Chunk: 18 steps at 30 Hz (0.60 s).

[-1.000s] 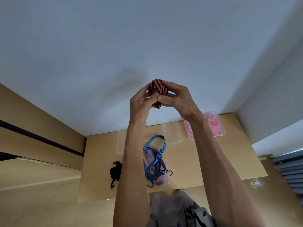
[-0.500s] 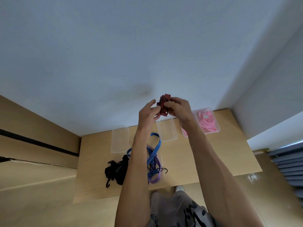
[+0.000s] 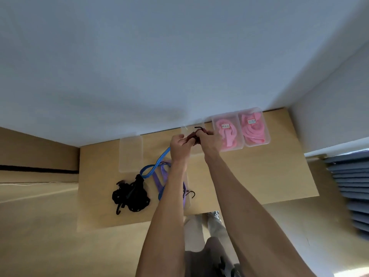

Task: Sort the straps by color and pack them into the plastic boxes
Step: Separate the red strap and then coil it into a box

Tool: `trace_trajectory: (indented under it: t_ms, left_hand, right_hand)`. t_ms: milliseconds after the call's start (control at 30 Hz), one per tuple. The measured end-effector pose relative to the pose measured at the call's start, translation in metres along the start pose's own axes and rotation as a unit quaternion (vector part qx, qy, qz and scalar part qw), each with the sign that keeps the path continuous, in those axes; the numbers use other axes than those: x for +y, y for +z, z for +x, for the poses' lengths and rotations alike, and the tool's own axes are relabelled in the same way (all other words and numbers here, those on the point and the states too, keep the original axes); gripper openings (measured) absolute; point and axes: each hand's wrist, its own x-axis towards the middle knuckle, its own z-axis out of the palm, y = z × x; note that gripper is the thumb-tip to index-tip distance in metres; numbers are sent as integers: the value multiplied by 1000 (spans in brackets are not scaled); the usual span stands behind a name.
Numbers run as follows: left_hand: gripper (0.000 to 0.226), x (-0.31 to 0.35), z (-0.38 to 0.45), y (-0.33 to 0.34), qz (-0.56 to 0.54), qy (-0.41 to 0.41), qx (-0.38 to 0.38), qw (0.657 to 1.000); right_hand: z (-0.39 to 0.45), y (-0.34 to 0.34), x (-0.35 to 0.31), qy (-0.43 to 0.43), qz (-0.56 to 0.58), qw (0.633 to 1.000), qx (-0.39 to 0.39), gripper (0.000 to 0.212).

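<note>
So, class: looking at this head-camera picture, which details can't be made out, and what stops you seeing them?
- Labels on the pink-strap boxes: too small and blurred.
- Clear box under the hands: its contents are hidden.
- Red strap: its length is hidden by left hand and right hand.
- Purple strap: crossed by the left forearm.

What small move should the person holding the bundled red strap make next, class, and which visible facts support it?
Probably lower the red strap into the clear box right beneath it. Both the left hand and right hand grip the folded bundle over that box, which looks unfilled, while the two boxes to its right already hold pink straps.
</note>
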Motion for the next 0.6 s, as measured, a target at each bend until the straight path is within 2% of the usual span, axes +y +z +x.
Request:
trace_trajectory:
  t_ms: [100,200,267,467,600]
  left_hand:
    - [18,-11,30,11,20,23,-8,999]
    - [15,-14,58,20,60,53,-4,997]
    - [18,-16,76,25,101,73,1,992]
    - [14,-28,106,30,177,97,3,979]
    - [19,-33,118,26,138,72,3,988]
  right_hand:
    - [26,8,2,-43,-40,998,-1,40]
    - [48,17,-1,-59,-83,995,2,18]
    - [61,25,0,-65,-104,992,9,13]
    - [85,47,9,-94,-214,972,32,24]
    - [93,52,13,-80,-216,972,35,28]
